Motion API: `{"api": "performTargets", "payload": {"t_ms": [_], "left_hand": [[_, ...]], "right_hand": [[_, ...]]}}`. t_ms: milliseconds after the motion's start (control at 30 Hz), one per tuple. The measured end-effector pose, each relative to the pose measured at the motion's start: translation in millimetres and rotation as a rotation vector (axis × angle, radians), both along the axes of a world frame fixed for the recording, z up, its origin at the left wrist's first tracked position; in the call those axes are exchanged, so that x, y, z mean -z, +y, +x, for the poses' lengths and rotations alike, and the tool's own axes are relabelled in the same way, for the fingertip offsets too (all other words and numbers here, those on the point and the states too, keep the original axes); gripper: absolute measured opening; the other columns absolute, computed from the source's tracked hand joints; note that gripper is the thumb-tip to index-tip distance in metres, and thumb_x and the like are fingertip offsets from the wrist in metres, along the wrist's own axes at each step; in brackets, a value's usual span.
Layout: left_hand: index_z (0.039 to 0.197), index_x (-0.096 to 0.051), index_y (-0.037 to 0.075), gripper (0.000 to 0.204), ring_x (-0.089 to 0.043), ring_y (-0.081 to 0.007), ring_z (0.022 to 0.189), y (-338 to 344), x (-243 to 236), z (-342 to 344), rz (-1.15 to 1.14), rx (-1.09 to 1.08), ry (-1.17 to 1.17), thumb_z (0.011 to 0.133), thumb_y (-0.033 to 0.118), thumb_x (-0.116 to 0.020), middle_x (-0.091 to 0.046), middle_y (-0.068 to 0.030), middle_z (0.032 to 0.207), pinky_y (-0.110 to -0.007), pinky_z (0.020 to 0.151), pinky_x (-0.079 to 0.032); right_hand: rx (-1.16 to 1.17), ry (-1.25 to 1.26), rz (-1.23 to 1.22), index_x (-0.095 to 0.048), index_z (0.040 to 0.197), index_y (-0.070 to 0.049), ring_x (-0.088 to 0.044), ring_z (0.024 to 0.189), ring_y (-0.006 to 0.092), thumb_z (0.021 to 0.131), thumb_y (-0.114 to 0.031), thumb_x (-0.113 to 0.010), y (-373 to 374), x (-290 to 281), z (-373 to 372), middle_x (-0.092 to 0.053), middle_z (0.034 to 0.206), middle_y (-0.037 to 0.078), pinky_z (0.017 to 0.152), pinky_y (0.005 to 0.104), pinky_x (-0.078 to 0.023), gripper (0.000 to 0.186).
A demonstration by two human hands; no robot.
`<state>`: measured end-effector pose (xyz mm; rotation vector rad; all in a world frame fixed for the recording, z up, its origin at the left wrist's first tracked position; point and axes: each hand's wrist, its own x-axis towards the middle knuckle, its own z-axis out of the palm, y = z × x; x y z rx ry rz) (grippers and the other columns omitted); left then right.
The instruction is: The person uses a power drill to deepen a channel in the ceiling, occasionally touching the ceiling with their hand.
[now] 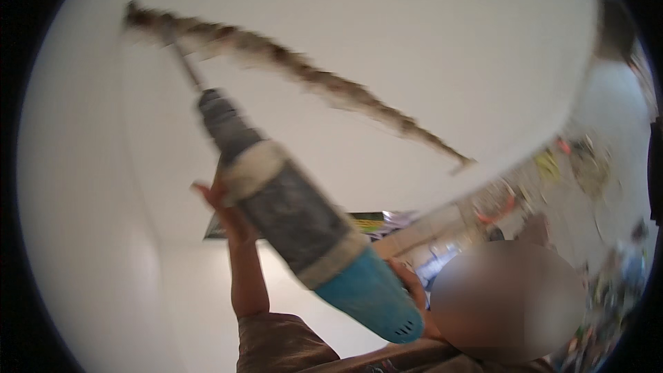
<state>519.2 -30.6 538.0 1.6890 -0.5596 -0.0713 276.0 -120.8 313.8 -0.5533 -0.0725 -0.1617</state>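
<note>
A rotary hammer [297, 217] with a blue rear housing, a dark grey middle and beige bands slants across the view. Its long bit [188, 69] reaches the upper left end of a rough, broken groove [304, 72] in the white wall [428, 41]. Under the front of the tool, my left hand [219, 197] grips it, partly hidden behind the housing. My right hand [409, 282] is closed at the rear end, where the blue body covers most of it. A blurred patch hides part of the area beside my right arm. Motion smears the bit and groove.
Another white wall surface [76, 166] meets this one in a corner at the left. On the floor [580, 200] at the right lie rubble, a yellow scrap [548, 166] and mixed debris. Flat dark and green packaging [368, 220] shows behind the tool.
</note>
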Motion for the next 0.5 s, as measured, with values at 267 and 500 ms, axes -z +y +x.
{"api": "performTargets", "payload": {"t_ms": [267,500], "left_hand": [[0.134,-0.036,0.003,0.053,-0.026,-0.0339,0.134,-22,-44,140,0.728,-0.584,-1.521,0.095,0.037,-0.044,-0.030,-0.0191,0.141,-0.049,0.112,-0.016],[0.135,-0.033,0.002,0.066,-0.015,-0.0371,0.138,-25,-43,179,0.840,-0.761,-1.777,0.091,0.050,-0.042,-0.021,-0.0217,0.145,-0.057,0.111,-0.008]], "right_hand": [[-0.320,0.400,0.719,-0.047,0.128,0.000,-0.055,0.104,0.0169,0.088,-0.025,-0.063,11,49,17,-0.056,0.119,0.018,0.092,0.0330,-0.042,0.049],[-0.370,0.292,0.638,-0.050,0.122,0.000,-0.057,0.100,0.0188,0.087,-0.024,-0.062,-61,78,60,-0.058,0.114,0.017,0.089,0.0338,-0.043,0.044]]}}
